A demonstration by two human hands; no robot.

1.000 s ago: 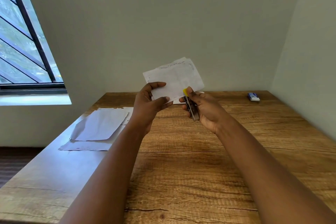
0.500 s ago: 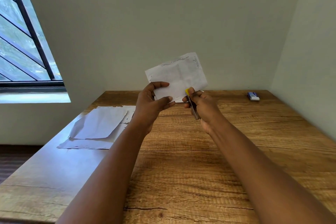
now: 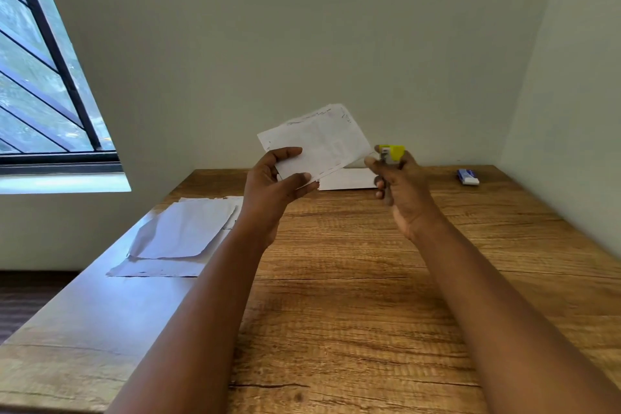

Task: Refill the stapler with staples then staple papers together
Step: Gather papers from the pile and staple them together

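**Papers in one hand, stapler in the other, held apart above the desk**

The wooden desk (image 3: 353,296) runs into a corner between pale walls, with a barred window (image 3: 43,84) at the left. On the desk's left side lies a loose pile of white sheets (image 3: 178,235), one of them curled up at its near corner. Another white sheet (image 3: 346,179) lies flat toward the back of the desk, partly hidden behind the raised papers and the right hand. A small blue-and-white box (image 3: 467,176) sits alone near the back right corner, well apart from everything else; what it holds cannot be told from here. The middle of the desk in front of the person carries nothing.

The left hand (image 3: 272,188) is raised above the desk and pinches a small set of papers (image 3: 316,141) by the lower left corner, thumb on the near face and fingers behind. The papers tilt up to the right, with faint marks along the top edge.

The right hand (image 3: 403,191) is closed around a small stapler (image 3: 389,154), whose yellow end sticks out above the fingers. The stapler sits just beside the papers' right edge; whether it touches them cannot be told.
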